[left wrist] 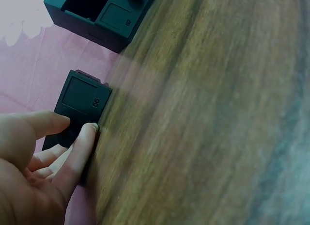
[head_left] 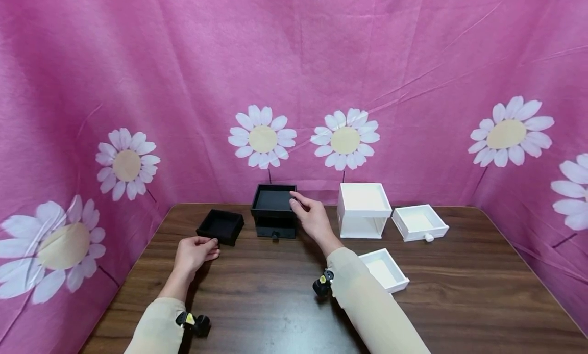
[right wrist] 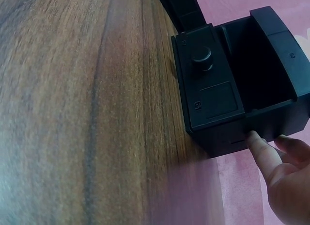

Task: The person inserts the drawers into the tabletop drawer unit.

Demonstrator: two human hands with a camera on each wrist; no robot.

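At the left of the table lies a small black drawer, tilted a little toward me. My left hand pinches its front at the knob, between thumb and index finger; in the left wrist view the fingers mostly cover the knob. The black cabinet stands right of it, with a lower drawer front bearing a round knob in place and a dark opening above. My right hand is at the cabinet's right side, its extended fingertips touching the side wall in the right wrist view.
A white cabinet with an open front stands to the right. Beside it sits a white drawer with a knob. Another white drawer lies nearer, partly behind my right sleeve. A pink flowered cloth hangs behind the wooden table.
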